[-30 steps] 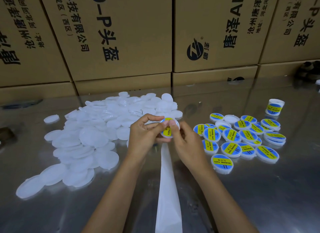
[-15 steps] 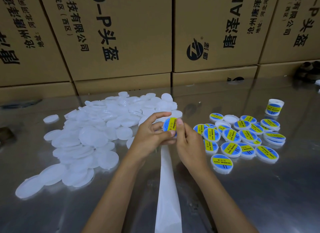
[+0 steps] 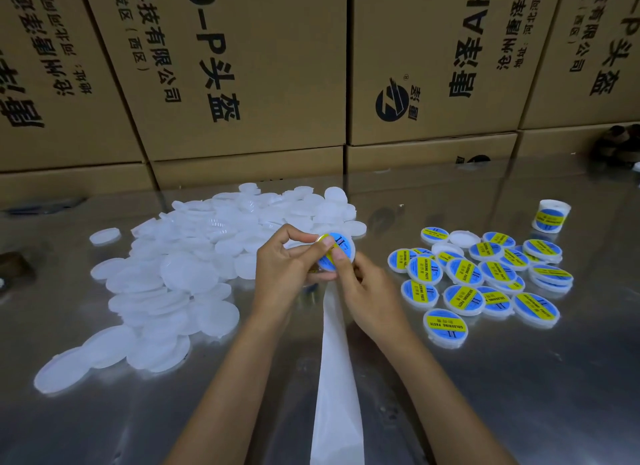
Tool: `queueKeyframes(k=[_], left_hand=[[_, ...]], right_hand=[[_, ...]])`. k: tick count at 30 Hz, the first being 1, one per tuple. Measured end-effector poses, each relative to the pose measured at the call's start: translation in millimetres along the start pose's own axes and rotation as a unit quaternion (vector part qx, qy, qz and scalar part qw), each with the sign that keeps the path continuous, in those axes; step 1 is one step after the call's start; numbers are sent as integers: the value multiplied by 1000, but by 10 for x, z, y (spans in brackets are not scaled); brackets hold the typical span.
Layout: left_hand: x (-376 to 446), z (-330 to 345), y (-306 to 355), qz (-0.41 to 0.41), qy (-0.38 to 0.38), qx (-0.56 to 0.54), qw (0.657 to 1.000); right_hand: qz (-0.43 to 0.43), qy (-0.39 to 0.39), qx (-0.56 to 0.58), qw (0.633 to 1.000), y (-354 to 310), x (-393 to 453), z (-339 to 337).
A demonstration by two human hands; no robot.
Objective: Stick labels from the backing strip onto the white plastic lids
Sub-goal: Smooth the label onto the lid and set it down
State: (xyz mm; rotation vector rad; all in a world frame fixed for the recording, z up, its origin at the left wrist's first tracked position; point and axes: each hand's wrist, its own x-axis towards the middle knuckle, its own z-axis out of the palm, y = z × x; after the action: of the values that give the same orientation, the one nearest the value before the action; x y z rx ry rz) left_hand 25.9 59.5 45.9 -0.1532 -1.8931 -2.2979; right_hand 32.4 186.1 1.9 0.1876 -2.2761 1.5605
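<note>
I hold one white plastic lid point(image 3: 346, 248) above the table centre, tilted toward me, with a blue and yellow label on its face. My left hand point(image 3: 289, 267) grips its left rim, thumb on the label. My right hand point(image 3: 367, 291) presses a thumb onto the label from below right. The white backing strip point(image 3: 336, 378) hangs from under my hands toward the near edge. A heap of bare white lids point(image 3: 180, 274) lies to the left. Labelled lids point(image 3: 485, 281) lie grouped to the right.
Brown cardboard boxes point(image 3: 242, 84) with black print wall off the back of the shiny metal table point(image 3: 519, 395). A small roll of labels point(image 3: 551, 216) stands at the far right. One lone white lid point(image 3: 104, 235) sits far left.
The label went from half-applied to lying flat on the lid. The lid has turned so its blue face shows more fully, and my right thumb has slid over it.
</note>
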Motion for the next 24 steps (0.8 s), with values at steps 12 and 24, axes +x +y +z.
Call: queueKeyframes(k=[12,24], left_hand=[[27,-38,-26,-7,-41,51,998],[0,-70,44,-21,-100,98,990]], right_hand=[[25,33,37,998,2,-4,-21],[88,47,134,986,3,55,-50]])
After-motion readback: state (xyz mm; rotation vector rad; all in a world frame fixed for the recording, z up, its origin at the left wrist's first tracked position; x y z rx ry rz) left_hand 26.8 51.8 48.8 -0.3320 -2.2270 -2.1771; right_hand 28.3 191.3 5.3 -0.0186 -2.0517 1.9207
